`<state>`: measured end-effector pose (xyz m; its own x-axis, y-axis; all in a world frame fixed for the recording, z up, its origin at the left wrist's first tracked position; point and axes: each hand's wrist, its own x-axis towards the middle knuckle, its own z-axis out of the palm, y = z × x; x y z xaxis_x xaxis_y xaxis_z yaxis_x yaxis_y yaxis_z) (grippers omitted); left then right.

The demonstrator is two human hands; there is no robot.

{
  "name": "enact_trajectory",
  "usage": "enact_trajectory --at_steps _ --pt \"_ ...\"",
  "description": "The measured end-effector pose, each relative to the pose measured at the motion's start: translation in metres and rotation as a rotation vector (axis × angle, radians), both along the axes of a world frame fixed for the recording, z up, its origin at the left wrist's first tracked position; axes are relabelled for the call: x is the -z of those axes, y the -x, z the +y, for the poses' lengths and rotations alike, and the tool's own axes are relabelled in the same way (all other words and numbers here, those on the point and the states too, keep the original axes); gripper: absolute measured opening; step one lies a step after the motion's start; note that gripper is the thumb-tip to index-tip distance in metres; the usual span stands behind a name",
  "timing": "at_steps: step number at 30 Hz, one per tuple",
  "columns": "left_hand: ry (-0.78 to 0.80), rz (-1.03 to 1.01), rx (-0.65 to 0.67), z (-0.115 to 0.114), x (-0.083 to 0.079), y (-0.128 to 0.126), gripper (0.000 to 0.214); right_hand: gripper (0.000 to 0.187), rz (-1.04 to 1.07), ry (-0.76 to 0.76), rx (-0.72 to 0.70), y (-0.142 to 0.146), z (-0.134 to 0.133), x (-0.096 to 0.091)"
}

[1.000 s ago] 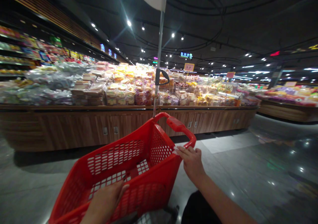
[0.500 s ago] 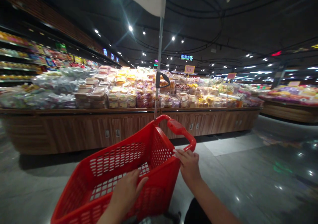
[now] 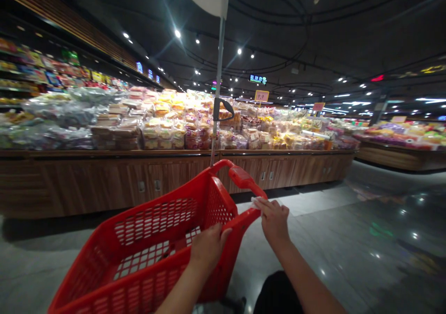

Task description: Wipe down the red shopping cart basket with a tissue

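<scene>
A red plastic shopping cart (image 3: pixel 139 267) stands in front of me, turned so that its handle (image 3: pixel 242 178) is at the right. My left hand (image 3: pixel 208 249) lies over the near side rim, its fingers bent over the edge and its thumb on the outer side. At the near corner of the handle, my right hand (image 3: pixel 273 215) pinches a small white wipe (image 3: pixel 255 201) against the red plastic. A grey pole (image 3: pixel 219 63) with a white flag rises from behind the cart's handle end. The right hand's fingertips are partly hidden by the wipe.
A long wooden display counter (image 3: pixel 104 179) piled with bagged goods (image 3: pixel 167 123) runs behind the cart. Stocked shelves (image 3: pixel 31 72) stand at the left. Another display island (image 3: pixel 397 151) is at the right, beyond shiny grey floor (image 3: pixel 334 230).
My left hand has slid right along the near rim toward the handle. My right hand has shifted slightly right and up with the wipe. The cart appears further left in view.
</scene>
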<state>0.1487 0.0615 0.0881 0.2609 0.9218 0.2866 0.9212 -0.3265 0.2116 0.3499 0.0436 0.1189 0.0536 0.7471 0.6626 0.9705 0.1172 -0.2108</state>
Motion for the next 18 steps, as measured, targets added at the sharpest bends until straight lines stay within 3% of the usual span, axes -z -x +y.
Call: enact_trajectory --at_steps 2,7,13,18 --pt "0.000 0.003 0.001 0.000 0.000 0.003 0.047 0.045 -0.013 0.006 0.000 0.005 -0.003 0.001" --pt "-0.007 0.005 0.003 -0.001 0.005 0.013 0.048 0.051 -0.092 0.018 -0.223 0.024 -0.016 0.010" --pt "-0.036 0.012 0.012 -0.001 0.012 0.029 0.047 0.050 -0.003 -0.027 -0.121 -0.008 -0.012 -0.007" --pt "-0.054 0.007 0.028 -0.001 0.015 0.041 0.047 0.051 -0.057 -0.025 -0.333 -0.010 -0.021 -0.002"
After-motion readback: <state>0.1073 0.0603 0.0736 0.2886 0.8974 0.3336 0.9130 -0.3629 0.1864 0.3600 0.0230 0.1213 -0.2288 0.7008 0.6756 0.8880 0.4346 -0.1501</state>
